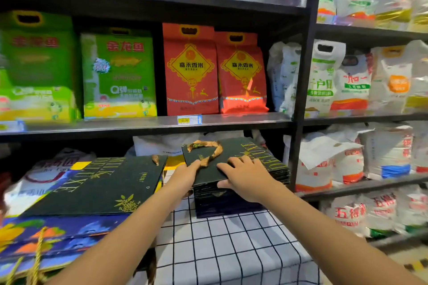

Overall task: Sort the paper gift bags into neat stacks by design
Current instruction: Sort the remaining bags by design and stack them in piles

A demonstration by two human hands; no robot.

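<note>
1. Step in hand, as I judge it: squaring up the dark stack (234, 188) of flat green "DELUXE" bags on the checked cloth (222, 245).
2. Left hand (185, 177): fingers curled over the stack's near-left edge, beside the gold ribbon (208, 152). Grips the top bag (243, 157) edge, thumb hidden, so grip depth unclear.
3. Right hand (245, 176): fingers spread flat on the top bag, thumb hooked down the near face of the stack. Presses and pinches the upper bags.
4. Stack location: centre of view, about 12 o'clock from both forearms, just in front of the shelf post (301, 99). Hands sit at its near edge, left at 9 o'clock of the top bag, right at 6 o'clock.
5. Doing it well: keep the right palm flat as a clamp, use the left to nudge edges flush, tuck the ribbon inside the outline so the next bag lies flat.
6. Risk: the top bag sits skewed against the lower ones; pushing one corner only may fan the pile.
7. Loose green bag (97, 187) of the same design lies at 9 o'clock of the stack, apart from it, on top of blue bags (58, 231). Likely next to join the stack.
8. Blue bags stay a separate design pile, at 8 o'clock, near the left forearm.
</note>
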